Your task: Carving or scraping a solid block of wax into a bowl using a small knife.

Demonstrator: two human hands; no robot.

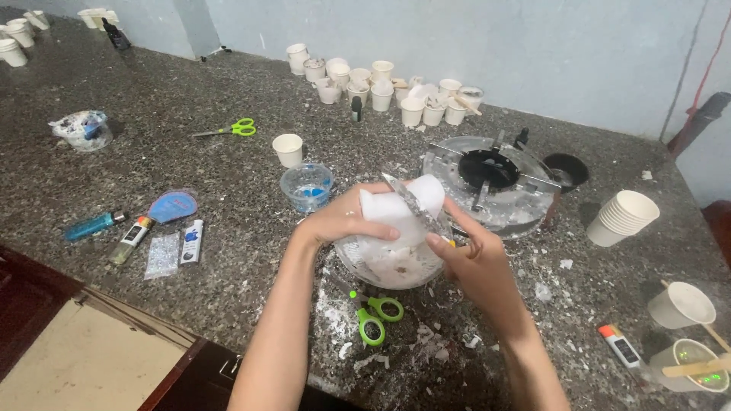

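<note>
The left hand (343, 221) has its fingers curled tight around a white block (396, 217), held just over a clear bowl (392, 270). Right of those fingers, the right hand (472, 259) pinches a knife (415, 202) against the block. A slip could likely nick the gripping fingers.

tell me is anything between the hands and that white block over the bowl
Nothing visible does. The left hand already grips the white block from its side, and the right hand presses a knife blade against it. The block sits directly above the clear bowl, with no object between them.
</note>
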